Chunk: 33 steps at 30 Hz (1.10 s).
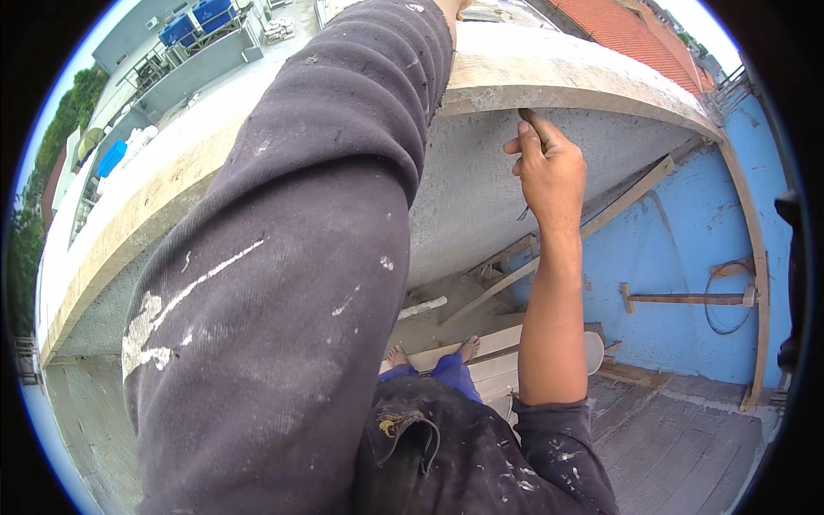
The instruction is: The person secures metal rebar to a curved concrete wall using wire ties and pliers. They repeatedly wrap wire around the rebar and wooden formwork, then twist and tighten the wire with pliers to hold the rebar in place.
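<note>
My left arm, in a dark sleeve (292, 257) flecked with white paint, fills the left and middle of the view. It reaches up over a long wooden board (601, 101) along the top of a grey plastered wall (481, 180). Only a sliver of my left hand (460, 7) shows at the upper edge, its fingers out of sight. My right hand (551, 167) is raised just below the board's underside. Its fingers are bent together, around a small dark thing at the board's lower edge that I cannot make out.
A blue wall (678, 257) stands at right, with an upright timber (745, 257), a wooden crosspiece (687, 299) and a wire loop (730, 296). A slanted plank (631, 199) leans along the grey wall. My bare feet (469, 347) stand near pale boards. Beyond lie red roof tiles (631, 43) and blue tanks (213, 13).
</note>
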{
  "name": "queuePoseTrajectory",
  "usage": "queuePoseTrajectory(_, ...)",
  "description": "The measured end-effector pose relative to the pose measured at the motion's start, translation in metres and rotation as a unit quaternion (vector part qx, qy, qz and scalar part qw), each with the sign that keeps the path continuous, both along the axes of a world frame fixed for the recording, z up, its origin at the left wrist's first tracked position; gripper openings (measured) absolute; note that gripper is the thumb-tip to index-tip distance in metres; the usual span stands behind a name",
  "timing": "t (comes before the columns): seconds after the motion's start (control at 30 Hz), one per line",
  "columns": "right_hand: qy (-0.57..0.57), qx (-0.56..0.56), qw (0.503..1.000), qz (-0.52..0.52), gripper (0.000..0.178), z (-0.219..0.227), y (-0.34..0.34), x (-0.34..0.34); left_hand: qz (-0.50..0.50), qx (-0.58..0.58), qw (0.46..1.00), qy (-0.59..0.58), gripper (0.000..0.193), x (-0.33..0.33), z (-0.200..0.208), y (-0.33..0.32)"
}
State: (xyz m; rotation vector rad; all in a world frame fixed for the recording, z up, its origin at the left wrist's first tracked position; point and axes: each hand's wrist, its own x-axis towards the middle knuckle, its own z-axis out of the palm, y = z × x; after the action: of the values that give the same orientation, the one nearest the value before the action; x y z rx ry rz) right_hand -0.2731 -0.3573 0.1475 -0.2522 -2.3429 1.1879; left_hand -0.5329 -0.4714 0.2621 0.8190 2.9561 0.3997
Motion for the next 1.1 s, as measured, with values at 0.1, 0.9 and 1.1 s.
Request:
queuePoseTrajectory(0.1,-0.020,-0.076,0.997,-0.019,0.029,-0.009,0.001,0.029,-0.011,0.031,0.999,0.006,0.029,-0.004,0.004,-0.003)
queuePoseTrajectory(0.9,0.026,0.047,0.998,0.027,0.028,-0.001,0.010,-0.037,-0.054,0.199,0.978,-0.033,0.024,-0.009,-0.001,-0.002)
queuePoseTrajectory(1.1,-0.007,0.073,0.997,0.032,0.025,0.012,0.032,0.025,-0.058,0.235,0.969,-0.046,0.023,-0.016,-0.003,-0.006)
